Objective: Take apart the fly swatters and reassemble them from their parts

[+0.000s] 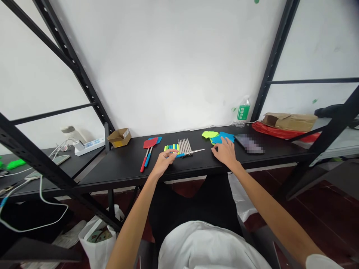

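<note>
My left hand (pixel 165 161) is closed around the blue handle of a thin metal rod (pixel 198 150), whose bare end points right. Just beyond it lie several yellow-green and blue handles (pixel 171 147) in a row, beside several metal rods (pixel 184 145) laid side by side. My right hand (pixel 226 152) reaches over flat blue plastic pieces (pixel 228 136), fingers apart and fingertips at their near edge. Yellow-green flat pieces (pixel 209 134) lie partly under the blue ones. Left of my left hand are a red fly swatter (pixel 150 142) and a blue fly swatter (pixel 148 158), partly overlapping.
A phone (pixel 249 144) lies right of my right hand, with a water bottle (pixel 242 112) behind. An open cardboard box (pixel 119 138) stands at the black table's (pixel 117 164) left. Black shelf posts (pixel 273 59) rise on both sides. A power strip (pixel 90 146) sits far left.
</note>
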`<state>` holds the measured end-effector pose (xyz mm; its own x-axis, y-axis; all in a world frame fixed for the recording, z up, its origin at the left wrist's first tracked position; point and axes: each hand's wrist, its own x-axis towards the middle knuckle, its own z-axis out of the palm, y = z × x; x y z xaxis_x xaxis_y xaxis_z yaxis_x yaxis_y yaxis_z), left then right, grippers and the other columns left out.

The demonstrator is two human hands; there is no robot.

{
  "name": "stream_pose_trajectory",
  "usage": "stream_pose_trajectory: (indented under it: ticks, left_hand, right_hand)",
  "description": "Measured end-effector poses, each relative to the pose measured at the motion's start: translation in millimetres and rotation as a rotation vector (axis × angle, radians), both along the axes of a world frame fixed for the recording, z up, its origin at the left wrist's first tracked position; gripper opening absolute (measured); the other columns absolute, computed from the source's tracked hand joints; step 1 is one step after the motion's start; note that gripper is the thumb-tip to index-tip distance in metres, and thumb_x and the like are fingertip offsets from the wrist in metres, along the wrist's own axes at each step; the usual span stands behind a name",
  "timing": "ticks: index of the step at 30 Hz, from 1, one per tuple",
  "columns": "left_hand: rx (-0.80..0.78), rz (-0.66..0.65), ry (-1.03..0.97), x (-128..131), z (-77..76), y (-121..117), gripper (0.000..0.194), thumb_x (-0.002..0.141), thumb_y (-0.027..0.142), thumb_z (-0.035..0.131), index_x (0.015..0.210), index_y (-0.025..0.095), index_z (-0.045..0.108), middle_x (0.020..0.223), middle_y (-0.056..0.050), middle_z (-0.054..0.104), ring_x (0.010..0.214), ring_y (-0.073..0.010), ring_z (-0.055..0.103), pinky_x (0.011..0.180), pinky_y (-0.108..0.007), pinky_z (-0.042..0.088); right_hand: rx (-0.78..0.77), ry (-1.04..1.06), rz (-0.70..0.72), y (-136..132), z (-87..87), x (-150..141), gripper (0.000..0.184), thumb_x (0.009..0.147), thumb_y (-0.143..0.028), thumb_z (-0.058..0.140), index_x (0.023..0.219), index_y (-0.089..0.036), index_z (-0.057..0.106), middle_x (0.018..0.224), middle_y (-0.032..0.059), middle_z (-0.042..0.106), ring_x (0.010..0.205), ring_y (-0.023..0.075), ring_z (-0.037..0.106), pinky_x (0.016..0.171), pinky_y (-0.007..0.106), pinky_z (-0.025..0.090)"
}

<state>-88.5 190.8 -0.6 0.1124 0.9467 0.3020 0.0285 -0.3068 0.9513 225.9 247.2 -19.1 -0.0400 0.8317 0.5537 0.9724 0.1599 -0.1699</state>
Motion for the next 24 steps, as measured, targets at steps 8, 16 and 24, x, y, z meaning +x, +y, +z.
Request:
stream_pose_trajectory:
  ticks: [8, 16, 24]
  left_hand:
    - [0.004, -0.007, 0.021, -1.6, -0.6, 0.7, 0.039, 0.08, 0.048, 0.073, 0.1, 0.015, 0.072, 0.06, 0.005, 0.038, 0.054, -0.0072, 0.03, 0.051, -0.022, 0.025]
    - [-0.001, -0.027, 0.004, -2.3, -1.3, 1.5, 0.04, 0.08, 0.048, 0.074, 0.101, 0.015, 0.071, 0.06, 0.006, 0.035, 0.054, -0.0071, 0.027, 0.052, -0.022, 0.023]
    - [-0.004, -0.027, -0.076, -3.3, -2.8, 3.5, 0.039, 0.078, 0.046, 0.076, 0.1, 0.014, 0.071, 0.06, 0.006, 0.034, 0.054, -0.0067, 0.026, 0.051, -0.022, 0.021]
  right_hand:
    - [-0.024, -0.101, 0.065, 3.2, -2.1, 0.5, 0.042, 0.093, -0.039, 0.049, 0.113, -0.011, 0.073, 0.138, 0.0215, 0.057, 0.124, 0.0396, 0.049, 0.104, 0.052, 0.035]
    - [0.277, 0.148, 0.099, -7.3, 19.6, -1.5, 0.045, 0.093, -0.027, 0.047, 0.13, -0.009, 0.063, 0.134, 0.0164, 0.062, 0.123, 0.0359, 0.051, 0.103, 0.048, 0.04]
    - [0.275, 0.443, 0.359, -11.0, 27.4, -14.2, 0.036, 0.092, -0.03, 0.05, 0.118, -0.018, 0.07, 0.123, 0.0121, 0.069, 0.118, 0.0298, 0.061, 0.099, 0.045, 0.048]
